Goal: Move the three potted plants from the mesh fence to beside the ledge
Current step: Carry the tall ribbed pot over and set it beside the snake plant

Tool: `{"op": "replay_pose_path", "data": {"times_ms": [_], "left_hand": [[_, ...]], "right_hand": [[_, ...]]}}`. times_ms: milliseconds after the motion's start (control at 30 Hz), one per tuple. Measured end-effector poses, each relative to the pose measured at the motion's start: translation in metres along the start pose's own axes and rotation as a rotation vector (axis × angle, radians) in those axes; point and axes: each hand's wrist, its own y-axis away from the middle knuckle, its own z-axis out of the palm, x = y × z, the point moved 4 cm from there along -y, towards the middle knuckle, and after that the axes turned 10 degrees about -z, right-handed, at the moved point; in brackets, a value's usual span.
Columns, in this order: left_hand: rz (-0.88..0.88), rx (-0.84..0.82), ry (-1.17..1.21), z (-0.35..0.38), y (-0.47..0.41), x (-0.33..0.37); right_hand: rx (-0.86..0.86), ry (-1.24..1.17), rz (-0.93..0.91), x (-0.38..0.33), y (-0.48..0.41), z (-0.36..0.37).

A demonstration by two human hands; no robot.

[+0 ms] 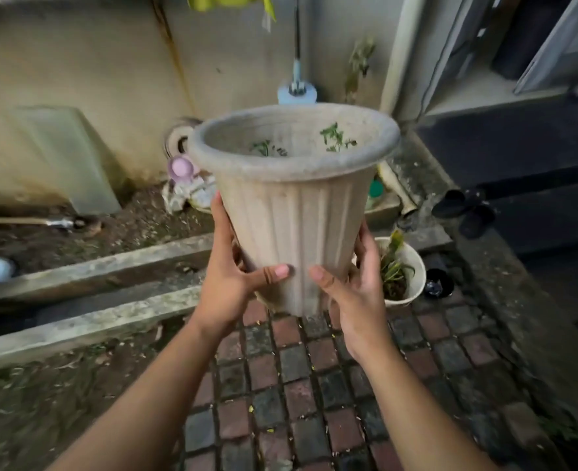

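My left hand (233, 280) and right hand (352, 287) clasp the ribbed grey pot (294, 205) aloft over brick paving (301, 385); a white potted plant (405, 273) stands just right, beside the concrete ledge (87, 270).

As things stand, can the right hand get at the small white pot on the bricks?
Probably not yet: the right hand and left hand both grip the big ribbed pot. The small white pot sits just beyond the right hand, with nothing between.
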Motion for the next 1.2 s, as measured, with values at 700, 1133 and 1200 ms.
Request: {"op": "replay_pose_path", "data": {"times_ms": [700,1133,1200], "left_hand": [[0.060,0.003,-0.061,0.024,-0.116,-0.494],[0.005,-0.018,-0.191,0.037,-0.140,-0.520],[0.010,-0.008,-0.239,0.038,-0.139,-0.527]], "right_hand": [[0.010,0.045,-0.045,0.486,-0.013,-0.140],[-0.040,0.146,-0.043,0.506,-0.036,-0.163],[-0.026,0.136,-0.037,0.515,-0.032,-0.164]]}}
